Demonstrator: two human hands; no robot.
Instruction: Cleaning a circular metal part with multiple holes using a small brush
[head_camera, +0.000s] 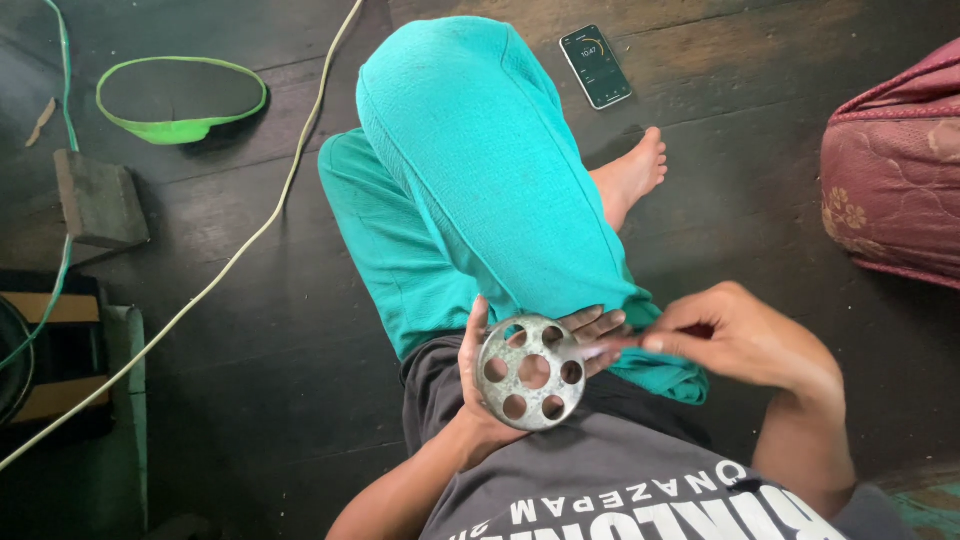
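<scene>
- Left hand (500, 370): grip closed around a round metal disc (531, 372) with holes, held upright over the lap, against the grey shirt.
- Right hand (735, 335): fingertips (650, 343) pinched together at the disc's right edge; whether they grip anything, cannot tell.
- Teal trousers (470, 170): bent knee beyond the disc.
- Dark wooden floor (280, 330): carries a phone (595, 66), a green band (182, 98), a pale cable (250, 240).

head cam | looks steeply down | close on lap (480, 200) | dark floor (780, 200)
</scene>
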